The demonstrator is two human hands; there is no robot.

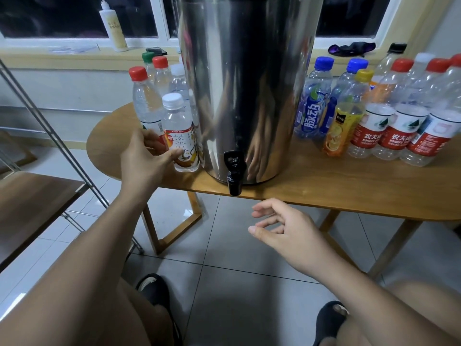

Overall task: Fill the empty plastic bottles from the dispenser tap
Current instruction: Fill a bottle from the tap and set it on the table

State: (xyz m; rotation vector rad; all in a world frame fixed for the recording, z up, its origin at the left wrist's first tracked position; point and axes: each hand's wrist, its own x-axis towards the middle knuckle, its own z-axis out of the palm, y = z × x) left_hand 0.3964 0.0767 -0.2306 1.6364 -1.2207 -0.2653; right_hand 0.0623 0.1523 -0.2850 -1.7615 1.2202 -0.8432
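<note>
Head view: grips white-capped bottle (180,136) low down w/ left hand (147,158), thumb laid across front of label, fingers curled round far left side. Stands upright on worktop (324,188), long axis vertical, right against that palm, just left of steel dispenser (247,83). Needs carrying rightward and down from left hand to get under black tap (234,176), set at dispenser's base, spout overhanging worktop edge and aimed at floor. Holds nothing in right hand (282,226): fingers apart, loosely bent, hovering below worktop edge. Puts tap up and slightly left of right hand, nearer to it than to left hand, so prob. the one to work the lever. Looks clear-bodied, white screw cap on, orange-and-white printed label w/ fruit art round lower half; fill level not readable. Calls for unscrewing first, prob., given cap in place. Shows red-capped bottle (143,98) just beyond left hand's fingers w/ others behind, and bigger cluster (399,131) of capped bottles well right of right hand, w/ red, blue, yellow tops.
</note>
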